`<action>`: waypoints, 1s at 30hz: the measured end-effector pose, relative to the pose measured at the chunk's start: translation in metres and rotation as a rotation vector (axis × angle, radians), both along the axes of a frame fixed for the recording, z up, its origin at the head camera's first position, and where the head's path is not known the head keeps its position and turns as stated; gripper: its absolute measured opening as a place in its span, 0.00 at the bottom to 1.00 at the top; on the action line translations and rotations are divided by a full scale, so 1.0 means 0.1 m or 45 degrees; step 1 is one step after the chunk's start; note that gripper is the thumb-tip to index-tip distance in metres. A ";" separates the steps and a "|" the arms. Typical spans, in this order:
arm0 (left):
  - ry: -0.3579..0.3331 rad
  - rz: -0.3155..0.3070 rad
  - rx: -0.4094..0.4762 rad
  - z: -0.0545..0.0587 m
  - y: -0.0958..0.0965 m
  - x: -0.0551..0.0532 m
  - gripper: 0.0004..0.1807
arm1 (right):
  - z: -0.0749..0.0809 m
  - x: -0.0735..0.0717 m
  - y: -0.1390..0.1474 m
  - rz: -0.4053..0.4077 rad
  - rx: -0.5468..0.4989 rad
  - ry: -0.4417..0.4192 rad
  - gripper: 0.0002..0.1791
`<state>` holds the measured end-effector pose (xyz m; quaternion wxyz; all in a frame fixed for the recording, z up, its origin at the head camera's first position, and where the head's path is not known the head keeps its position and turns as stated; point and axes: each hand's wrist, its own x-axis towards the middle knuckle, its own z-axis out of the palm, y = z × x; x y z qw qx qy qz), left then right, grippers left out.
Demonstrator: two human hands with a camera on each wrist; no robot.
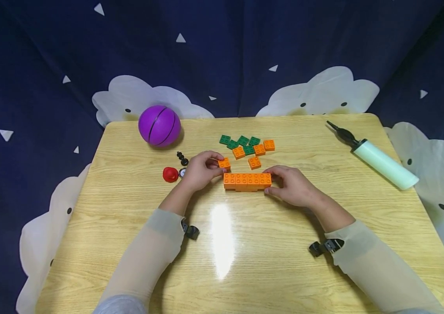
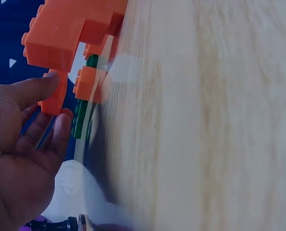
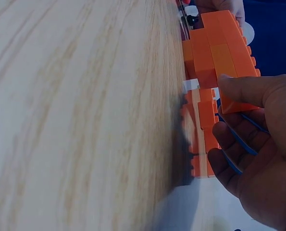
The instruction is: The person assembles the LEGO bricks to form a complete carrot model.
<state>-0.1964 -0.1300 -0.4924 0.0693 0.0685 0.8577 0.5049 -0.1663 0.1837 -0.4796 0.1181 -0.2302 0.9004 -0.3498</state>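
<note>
A built piece of joined orange toy bricks, wider on top and stepped in below, stands near the middle of the table. At its right end my right hand holds it, the thumb on the near side and fingers behind; the right wrist view shows that thumb against the orange side. My left hand pinches a single square orange brick between thumb and fingers, just behind the built piece's left end. In the left wrist view this small brick appears beside the larger build.
Behind the build lie several loose green bricks and several loose orange bricks. A purple ball sits back left, with a red hat-shaped piece and a black beaded piece nearer. A hand pump lies at right.
</note>
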 end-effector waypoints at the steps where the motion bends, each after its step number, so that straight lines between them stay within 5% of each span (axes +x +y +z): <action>1: -0.001 0.001 0.002 0.01 0.00 0.01 0.15 | 0.00 0.00 0.00 -0.002 0.000 -0.001 0.26; 16: -0.026 0.053 0.032 0.09 -0.04 0.09 0.17 | -0.01 0.00 0.00 0.002 0.007 0.014 0.26; 30: 0.041 0.012 0.092 0.16 -0.04 0.17 0.17 | -0.01 0.00 0.00 0.001 0.003 -0.002 0.27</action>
